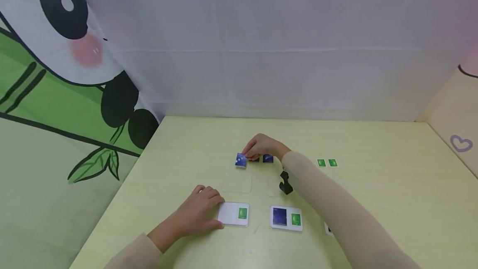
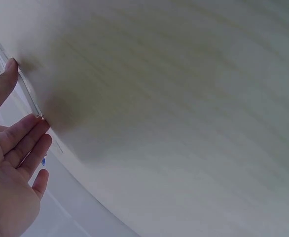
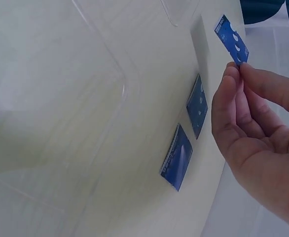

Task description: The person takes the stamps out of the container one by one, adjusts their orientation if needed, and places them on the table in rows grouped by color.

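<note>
Nearest to me on the pale yellow-green table (image 1: 373,202), I saw the person's left hand (image 1: 203,211) with thumb and fingers spread apart, touching the left edge of a white rounded card with a green square (image 1: 232,214). To its right lay a white rounded card with dark-blue and green squares (image 1: 286,218). Beyond the left-hand card I made out a clear rounded plate (image 1: 237,182). Farther off, the right hand (image 1: 263,146) pinched a small blue square tile with white shapes (image 1: 240,160) between thumb and fingers, clear of the tabletop. Two dark-blue tiles (image 3: 176,158) lay near it; well to the right sat two small green square tiles (image 1: 332,162). A plain white cloth (image 1: 284,53) hung behind.
</note>
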A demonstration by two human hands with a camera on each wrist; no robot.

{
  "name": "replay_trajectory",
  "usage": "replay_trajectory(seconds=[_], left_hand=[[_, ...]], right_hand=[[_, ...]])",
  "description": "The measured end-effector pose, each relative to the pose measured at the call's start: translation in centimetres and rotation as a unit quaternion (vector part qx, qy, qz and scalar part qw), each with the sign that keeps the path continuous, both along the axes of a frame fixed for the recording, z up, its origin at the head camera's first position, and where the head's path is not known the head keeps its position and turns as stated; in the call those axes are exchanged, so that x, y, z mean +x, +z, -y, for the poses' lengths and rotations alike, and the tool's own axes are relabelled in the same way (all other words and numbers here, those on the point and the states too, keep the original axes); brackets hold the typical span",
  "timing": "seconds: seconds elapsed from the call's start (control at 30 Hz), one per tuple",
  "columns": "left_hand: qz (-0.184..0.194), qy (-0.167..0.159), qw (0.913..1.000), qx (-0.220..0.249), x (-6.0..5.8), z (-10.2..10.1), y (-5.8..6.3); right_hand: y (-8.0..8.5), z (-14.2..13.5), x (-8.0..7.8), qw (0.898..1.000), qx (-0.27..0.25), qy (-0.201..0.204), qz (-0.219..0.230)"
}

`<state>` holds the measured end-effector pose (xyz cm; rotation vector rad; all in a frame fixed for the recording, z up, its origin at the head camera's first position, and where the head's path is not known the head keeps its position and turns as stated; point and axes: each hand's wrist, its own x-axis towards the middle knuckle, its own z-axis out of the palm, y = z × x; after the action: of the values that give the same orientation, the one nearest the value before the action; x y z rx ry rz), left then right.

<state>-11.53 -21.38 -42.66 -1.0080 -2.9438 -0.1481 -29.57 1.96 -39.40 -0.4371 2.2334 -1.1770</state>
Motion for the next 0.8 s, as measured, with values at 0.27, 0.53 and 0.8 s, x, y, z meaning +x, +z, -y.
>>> replay_trajectory(seconds=[0.27,0.53,0.8], left_hand=[[0.0,0.01,0.9999,0.003,-0.3,-0.6,-0.1],[0.011,0.015,0.9998,0.002,-0.4,-0.5,0.1],[0.012,0.015,0.9998,-0.004,-0.1,-0.3,0.1]], right_hand=[[0.0,0.0,-0.7,1.0,0.011,0.011,-0.019],[-0.1,0.4,-1.0,0.999,0.039,-0.005,-0.034],[-0.5,0.6,-1.1,0.998,0.051,-0.026,-0.032]])
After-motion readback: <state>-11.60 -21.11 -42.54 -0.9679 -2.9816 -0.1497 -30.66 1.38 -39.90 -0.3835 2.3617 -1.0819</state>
